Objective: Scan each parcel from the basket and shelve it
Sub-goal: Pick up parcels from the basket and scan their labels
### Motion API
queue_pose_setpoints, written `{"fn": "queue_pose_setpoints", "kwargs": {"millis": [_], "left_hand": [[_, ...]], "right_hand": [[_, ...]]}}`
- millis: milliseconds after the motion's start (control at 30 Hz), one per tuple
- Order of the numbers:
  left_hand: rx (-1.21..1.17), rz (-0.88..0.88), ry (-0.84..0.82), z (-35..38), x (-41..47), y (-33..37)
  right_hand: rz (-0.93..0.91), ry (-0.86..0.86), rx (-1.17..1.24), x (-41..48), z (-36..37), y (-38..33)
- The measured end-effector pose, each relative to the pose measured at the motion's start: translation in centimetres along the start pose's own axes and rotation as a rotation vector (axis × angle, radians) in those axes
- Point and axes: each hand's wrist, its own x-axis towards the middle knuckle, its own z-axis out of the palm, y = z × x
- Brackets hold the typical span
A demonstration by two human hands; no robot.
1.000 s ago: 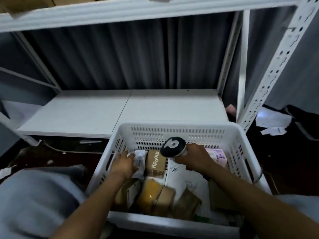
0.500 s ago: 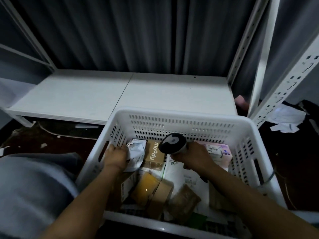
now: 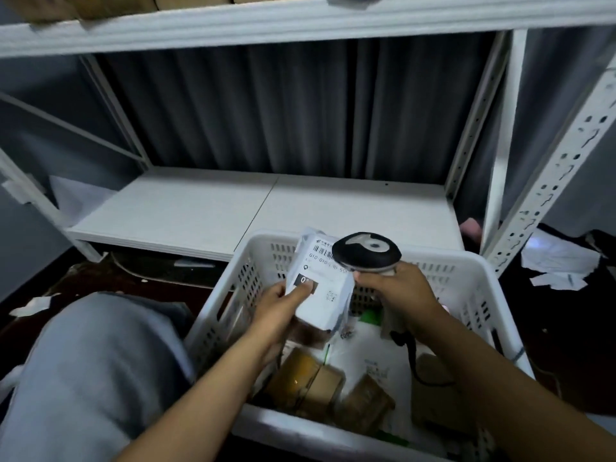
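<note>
with my left hand (image 3: 283, 306) pinching the white mailer parcel (image 3: 321, 288) above the basket (image 3: 466, 263) and my right hand (image 3: 401, 295) wrapped round the barcode scanner (image 3: 366, 251) just beside it, i'd tilt the label square to the scanner head and flatten its wrinkles before triggering.

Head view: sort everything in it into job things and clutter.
Job: parcel in the left hand; scanner in the right hand; basket; boxes in it; shelf.
Clutter: papers on the floor at right; paper scrap at left; pink thing by the shelf post.
</note>
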Motion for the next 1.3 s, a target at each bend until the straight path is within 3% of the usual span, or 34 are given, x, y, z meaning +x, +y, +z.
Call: {"fn": "queue_pose_setpoints", "kwargs": {"millis": [100, 233, 300, 400, 600, 767, 1300], "left_hand": [[-0.093, 0.004, -0.077, 0.8, -1.3, 0.3], [0.067, 0.057, -0.167, 1.3, -2.6, 0.2], [0.178, 0.049, -0.2, 1.4, -2.8, 0.0], [0.157, -0.032, -0.203, 1.4, -2.5, -0.3], [0.136, -0.017, -0.02, 0.0, -0.3, -1.3], [0.135, 0.052, 0.126, -1.1, 2.1, -1.7], [0.11, 0.069, 0.113, -2.7, 4.6, -1.6]], "right_hand": [[0.047, 0.018, 0.153, -0.5, -0.9, -0.4], [0.122, -0.027, 0.278, -1.0, -2.1, -0.6], [0.115, -0.055, 0.271, -1.3, -2.5, -0.8], [0.097, -0.123, 0.198, -1.7, -2.7, -1.1], [0.179, -0.021, 0.007, -0.8, -3.7, -1.6], [0.166, -0.114, -0.06, -0.6, -3.5, -2.9], [0.138, -0.155, -0.106, -0.4, -2.8, -3.9]]}}
